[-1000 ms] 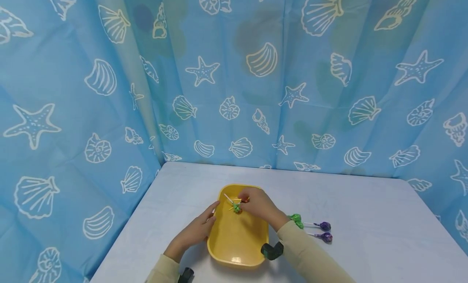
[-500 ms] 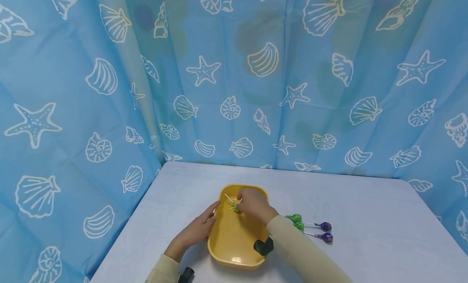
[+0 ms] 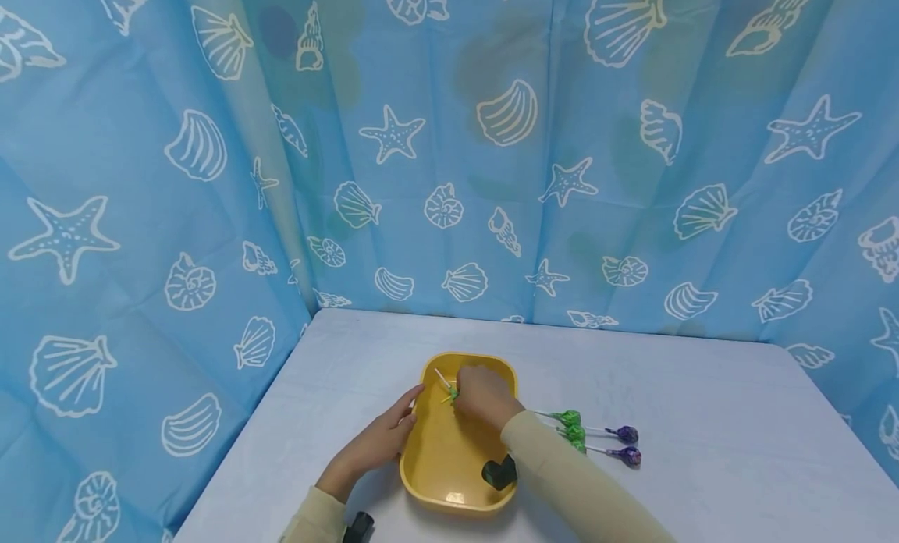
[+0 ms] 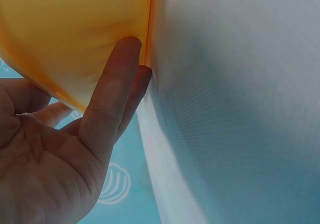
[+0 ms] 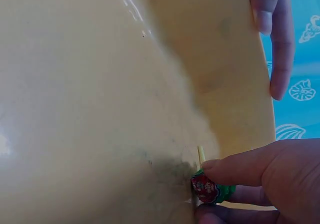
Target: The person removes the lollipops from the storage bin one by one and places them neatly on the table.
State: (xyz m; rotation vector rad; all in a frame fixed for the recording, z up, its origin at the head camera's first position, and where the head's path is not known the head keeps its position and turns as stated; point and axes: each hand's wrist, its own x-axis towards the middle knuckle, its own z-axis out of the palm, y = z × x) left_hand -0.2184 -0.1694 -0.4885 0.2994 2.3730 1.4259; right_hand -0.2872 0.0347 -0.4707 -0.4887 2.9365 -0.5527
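Note:
A yellow plastic tray (image 3: 456,465) sits on the table. My right hand (image 3: 485,393) reaches into its far end, and in the right wrist view its thumb and fingers pinch a lollipop (image 5: 205,188) in a green and red wrapper, low over the tray's floor. A white stick (image 3: 442,379) and a short yellow stick (image 3: 446,399) show beside my right fingers; the rest of what lies there is hidden by the hand. My left hand (image 3: 382,441) rests with extended fingers against the tray's left side, touching its outer wall (image 4: 75,14) in the left wrist view.
To the right of the tray, several green-wrapped lollipops (image 3: 572,432) lie partly behind my right sleeve (image 3: 576,480). Two purple-wrapped lollipops (image 3: 627,445) lie just beyond them. A blue curtain (image 3: 449,153) with white shells hangs behind the white table (image 3: 702,434).
My right hand has shifted slightly left and lower into the tray, covering a red-wrapped lollipop seen earlier. The sleeve has moved left, uncovering more of the green lollipops. My left hand stays put.

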